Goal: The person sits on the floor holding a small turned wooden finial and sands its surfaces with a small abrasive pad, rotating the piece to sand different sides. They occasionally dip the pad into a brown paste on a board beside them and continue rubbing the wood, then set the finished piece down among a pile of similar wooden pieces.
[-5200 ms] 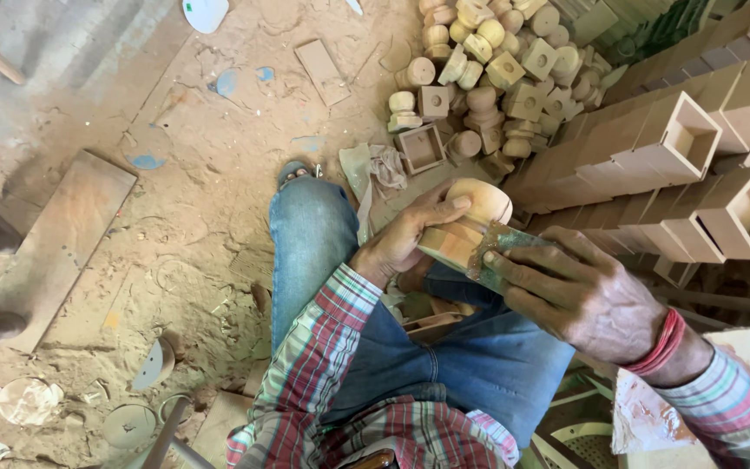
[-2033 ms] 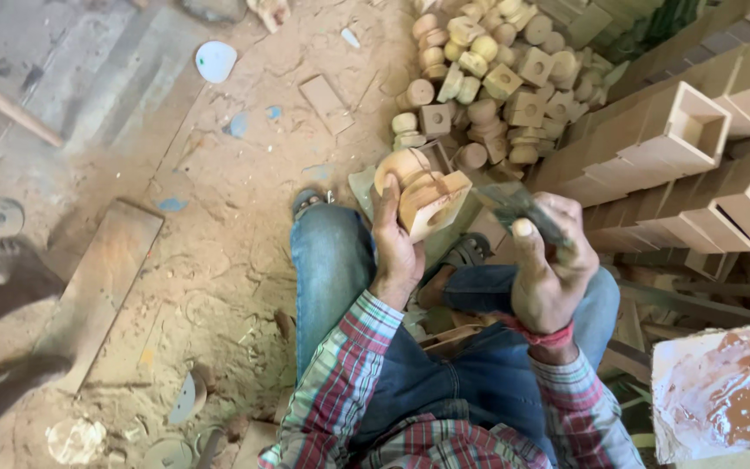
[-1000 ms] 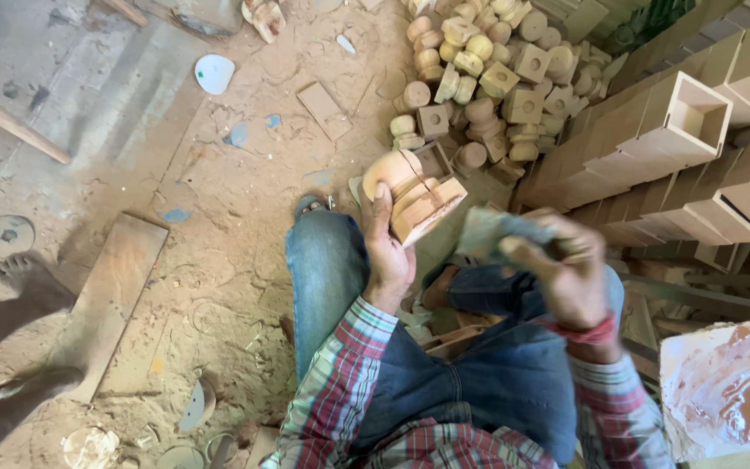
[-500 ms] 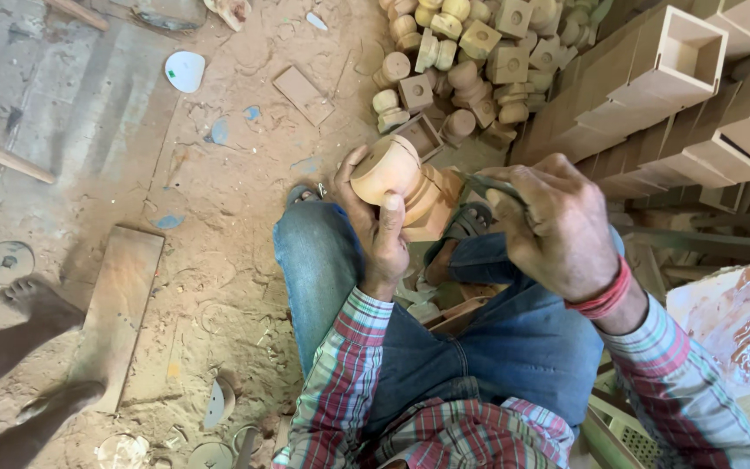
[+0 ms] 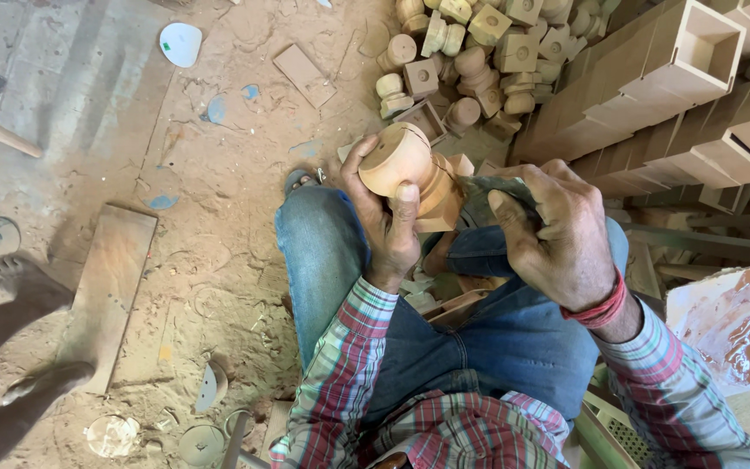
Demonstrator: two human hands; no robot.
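Note:
My left hand (image 5: 386, 227) grips a turned wooden piece (image 5: 408, 169) with a round top and a square base, held above my knees. Against the right side of that piece my right hand (image 5: 551, 233) presses a folded grey sheet of sandpaper (image 5: 488, 185). I sit on the ground in blue jeans and a plaid shirt, a red band around my right wrist.
A heap of similar small wooden pieces (image 5: 475, 52) lies ahead. Long square wooden box sections (image 5: 653, 82) are stacked at the right. A flat board (image 5: 110, 287) lies on the sawdust floor at the left, next to another person's bare feet (image 5: 23, 282).
My left hand has turned the wooden piece so its round end faces up. My right hand with the sandpaper has come in against it. The view has shifted slightly.

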